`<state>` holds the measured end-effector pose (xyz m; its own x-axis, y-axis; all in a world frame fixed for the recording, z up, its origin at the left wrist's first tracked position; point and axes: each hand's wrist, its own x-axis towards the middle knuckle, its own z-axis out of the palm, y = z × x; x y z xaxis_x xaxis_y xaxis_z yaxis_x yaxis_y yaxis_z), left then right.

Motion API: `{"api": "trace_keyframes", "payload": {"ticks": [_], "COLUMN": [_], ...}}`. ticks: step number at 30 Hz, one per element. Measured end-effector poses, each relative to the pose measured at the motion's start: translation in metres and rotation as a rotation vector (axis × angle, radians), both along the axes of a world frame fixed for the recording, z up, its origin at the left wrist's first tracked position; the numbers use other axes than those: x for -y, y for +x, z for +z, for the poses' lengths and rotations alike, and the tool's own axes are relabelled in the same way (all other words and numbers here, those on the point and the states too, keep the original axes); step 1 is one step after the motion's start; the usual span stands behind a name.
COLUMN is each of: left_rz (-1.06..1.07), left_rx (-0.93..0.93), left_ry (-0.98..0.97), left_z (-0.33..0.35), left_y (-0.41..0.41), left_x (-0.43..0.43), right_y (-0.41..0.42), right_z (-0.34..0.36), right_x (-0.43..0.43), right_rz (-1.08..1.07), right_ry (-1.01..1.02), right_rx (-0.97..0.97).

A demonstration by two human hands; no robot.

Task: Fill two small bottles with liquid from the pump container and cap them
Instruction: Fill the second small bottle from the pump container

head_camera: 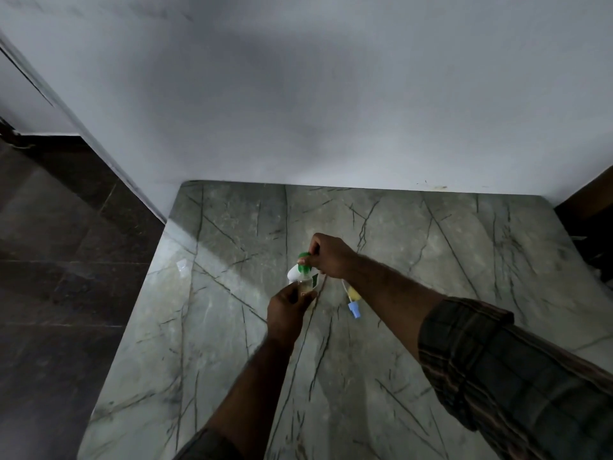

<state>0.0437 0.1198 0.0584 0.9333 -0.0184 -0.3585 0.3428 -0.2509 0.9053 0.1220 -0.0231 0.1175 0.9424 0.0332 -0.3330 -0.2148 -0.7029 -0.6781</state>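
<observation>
A white pump container (293,274) with a green pump head (303,262) stands mid-table. My right hand (328,257) rests on the pump head with fingers closed over it. My left hand (287,310) grips a small clear bottle (306,285), held upright right under the pump's spout; a little yellowish liquid shows inside. A second small bottle (353,295) with yellow liquid lies on its side to the right, with a blue cap (354,310) at its near end.
The grey marble table (431,260) meets a white wall (298,111) at the back. Dark floor (49,277) lies beyond the table's left edge. A small clear item (181,265) sits near the left edge. Dark furniture (590,227) stands at the far right.
</observation>
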Motion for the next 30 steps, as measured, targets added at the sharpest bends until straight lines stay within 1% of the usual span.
{"api": "trace_keyframes", "payload": {"ticks": [6,13,19,27,30], "left_rz": [0.009,0.021,0.024,-0.003,0.020], "left_rx": [-0.028,-0.019,-0.042,-0.007,-0.045], "left_ry": [0.008,-0.018,-0.015,0.000,-0.018], "left_z": [-0.006,-0.001,-0.007,-0.002,-0.008], "left_y": [-0.002,-0.002,-0.003,0.001,0.000], "left_x": [0.001,0.001,0.000,-0.003,-0.002], "right_y": [-0.004,0.000,-0.005,0.000,-0.003], "right_z": [-0.012,-0.002,-0.012,-0.001,-0.008], "right_x": [0.000,0.001,-0.001,-0.003,-0.003], "right_rz": [0.026,0.029,0.032,0.029,0.029], "right_ry": [-0.019,-0.019,-0.033,-0.030,-0.036], "right_rx": [0.020,0.021,0.013,0.007,0.000]}}
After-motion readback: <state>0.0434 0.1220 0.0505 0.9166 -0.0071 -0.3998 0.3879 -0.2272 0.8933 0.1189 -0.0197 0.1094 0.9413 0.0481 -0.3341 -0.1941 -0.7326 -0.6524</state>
